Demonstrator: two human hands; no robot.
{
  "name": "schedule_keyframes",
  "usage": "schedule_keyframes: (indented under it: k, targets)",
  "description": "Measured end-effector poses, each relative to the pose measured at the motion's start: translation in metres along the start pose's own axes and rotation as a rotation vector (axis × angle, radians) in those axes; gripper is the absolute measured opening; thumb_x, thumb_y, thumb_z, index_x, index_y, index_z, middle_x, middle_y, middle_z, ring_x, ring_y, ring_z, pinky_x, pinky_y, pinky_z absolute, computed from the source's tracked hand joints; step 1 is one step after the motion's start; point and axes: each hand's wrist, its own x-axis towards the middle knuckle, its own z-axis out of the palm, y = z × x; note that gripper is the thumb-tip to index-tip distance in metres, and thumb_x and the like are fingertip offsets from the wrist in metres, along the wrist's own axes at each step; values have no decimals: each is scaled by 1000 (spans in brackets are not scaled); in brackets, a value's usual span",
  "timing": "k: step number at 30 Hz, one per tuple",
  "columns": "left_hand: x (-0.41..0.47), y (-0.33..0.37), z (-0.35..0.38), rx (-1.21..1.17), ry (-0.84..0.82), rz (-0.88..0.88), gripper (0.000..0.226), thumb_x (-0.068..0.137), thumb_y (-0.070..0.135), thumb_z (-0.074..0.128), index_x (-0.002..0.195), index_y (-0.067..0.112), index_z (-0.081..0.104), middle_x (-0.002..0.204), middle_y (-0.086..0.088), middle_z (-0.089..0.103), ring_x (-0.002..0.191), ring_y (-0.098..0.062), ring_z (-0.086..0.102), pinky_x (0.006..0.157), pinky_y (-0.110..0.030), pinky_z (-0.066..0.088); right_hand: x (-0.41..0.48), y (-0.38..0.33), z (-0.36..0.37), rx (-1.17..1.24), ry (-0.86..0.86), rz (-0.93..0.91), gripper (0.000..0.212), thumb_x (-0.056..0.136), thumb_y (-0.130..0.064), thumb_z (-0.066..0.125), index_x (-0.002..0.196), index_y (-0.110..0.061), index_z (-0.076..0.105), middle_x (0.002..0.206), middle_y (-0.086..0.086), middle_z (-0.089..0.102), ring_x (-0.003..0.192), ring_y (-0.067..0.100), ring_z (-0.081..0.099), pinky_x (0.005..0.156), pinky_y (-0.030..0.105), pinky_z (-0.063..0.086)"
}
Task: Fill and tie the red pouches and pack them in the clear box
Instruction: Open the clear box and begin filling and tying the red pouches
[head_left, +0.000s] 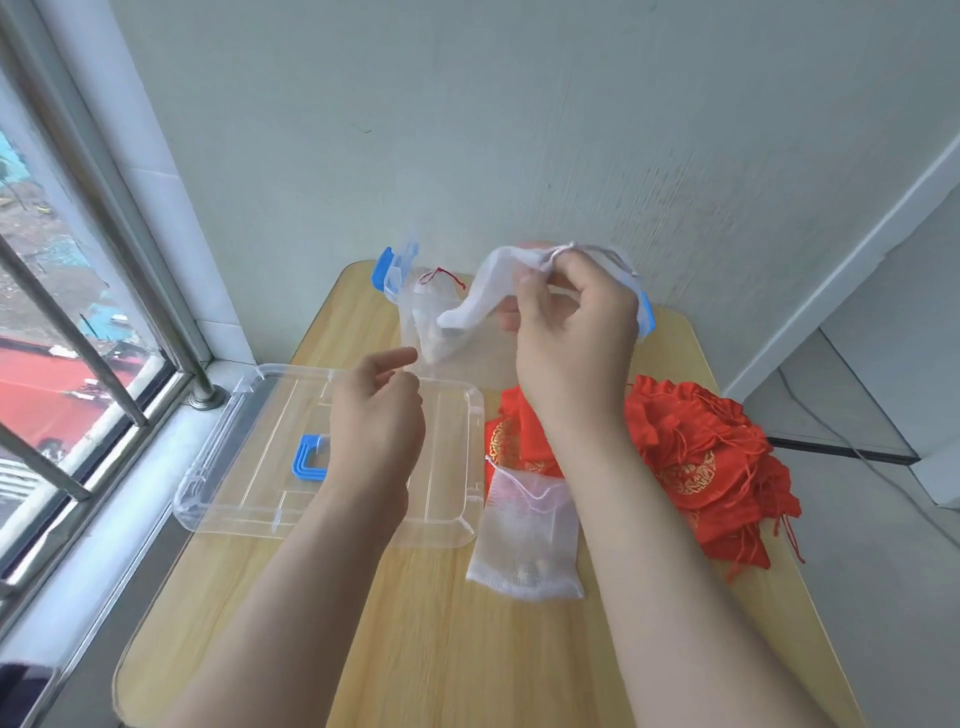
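Note:
My right hand (574, 332) is raised over the back of the table and pinches the drawstring top of a white mesh bag (475, 301), which hangs down to the left. My left hand (376, 410) hovers over the clear lid (249, 467), fingers loosely curled and holding nothing. The clear box (402, 280) with blue latches stands at the back against the wall, partly hidden by the bag and my right hand; a red string shows at its top. A heap of red pouches (701, 462) with gold print lies to the right. A second white mesh bag (527, 540) lies flat near the middle.
The wooden table (426, 649) stands in a corner, with a window and metal bars to the left and a wall behind. The lid with its blue handle (309, 457) overhangs the left edge onto the sill. A cable runs on the floor at the right.

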Motion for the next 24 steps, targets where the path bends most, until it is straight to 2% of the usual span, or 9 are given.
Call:
schedule_keyframes:
  k: [3, 6, 9, 12, 14, 15, 18, 21, 24]
  targets:
    - [4, -2, 2, 54, -49, -44, 40, 99, 4, 46, 122, 25, 70, 120, -6, 67, 77, -10, 63, 69, -30, 55, 29, -1, 27, -118, 88, -103, 18, 93, -3, 56, 81, -6, 69, 90, 0, 74, 87, 15, 66, 78, 24, 48]
    - [8, -9, 1, 209, -125, -54, 37, 98, 6, 49, 122, 24, 70, 129, -12, 65, 98, -17, 68, 62, -28, 45, 50, 6, 49, -311, -12, -117, 16, 93, 1, 55, 91, -7, 69, 103, 9, 72, 100, 31, 65, 75, 25, 30]
    - [9, -15, 1, 323, -197, -50, 33, 95, 11, 50, 116, 30, 68, 133, -9, 59, 119, -31, 62, 66, -31, 45, 62, 4, 61, -566, -240, -1, 17, 99, -4, 53, 109, -9, 66, 119, 11, 66, 104, 30, 58, 74, 26, 27]
    - [10, -17, 0, 393, -214, -18, 30, 95, 13, 51, 113, 33, 65, 132, -4, 55, 115, -25, 60, 69, -33, 47, 68, -7, 67, -586, -354, 186, 7, 95, -3, 61, 99, -9, 61, 100, 7, 61, 92, 29, 55, 67, 30, 34]
    - [9, -18, -2, 439, -216, 5, 31, 96, 14, 52, 119, 29, 66, 132, -3, 54, 110, -20, 60, 72, -33, 51, 66, -12, 67, -534, -378, 247, 15, 89, 1, 63, 89, -11, 53, 88, 5, 52, 79, 24, 47, 56, 28, 38]
    - [9, -18, -2, 466, -226, 18, 32, 96, 13, 52, 120, 27, 66, 131, -3, 56, 107, -20, 62, 73, -33, 53, 63, -12, 66, -511, -373, 226, 11, 89, 1, 61, 93, -9, 58, 93, 6, 57, 81, 24, 48, 58, 27, 37]
    - [6, -19, -3, 572, -285, 54, 35, 96, 9, 50, 124, 19, 68, 120, -3, 66, 95, -20, 69, 72, -32, 56, 41, -8, 53, -421, -243, 34, 31, 88, 1, 57, 113, -8, 74, 110, 3, 75, 103, 24, 67, 80, 20, 35]
    - [0, -20, -3, 718, -345, 104, 37, 97, 7, 49, 125, 17, 71, 127, 1, 68, 111, -23, 67, 91, -37, 58, 3, -7, 23, -315, -49, -88, 28, 81, 2, 59, 95, -14, 77, 92, -2, 77, 85, 15, 70, 82, 23, 46]
    - [-10, -22, -1, 848, -386, 170, 36, 99, 7, 50, 124, 17, 73, 127, 1, 70, 121, -22, 63, 102, -40, 54, -37, 2, -15, -305, 53, 24, 27, 78, 3, 62, 88, -17, 77, 83, -5, 75, 80, 15, 70, 81, 30, 52]
